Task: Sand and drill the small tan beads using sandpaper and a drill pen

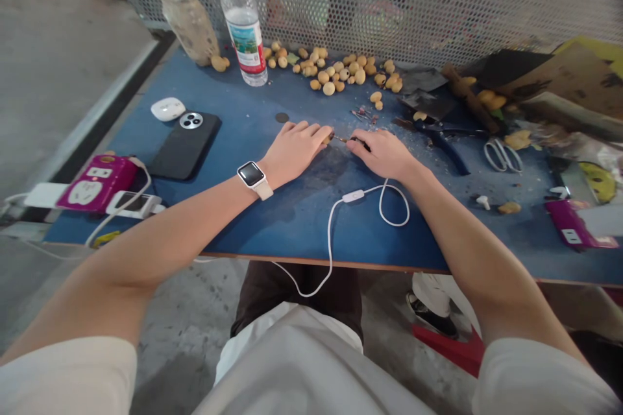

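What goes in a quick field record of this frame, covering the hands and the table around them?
View: head camera, looking down at a blue-topped table
Left hand: fingertips at one end of a small thin rod, grip unclear; wears a smartwatch
Right hand: fingers at the rod's other end
Nearest: white cable, below the hands
Also on table: round tan nuts, plastic water bottle, black phone, magenta power strip, pliers, scissors
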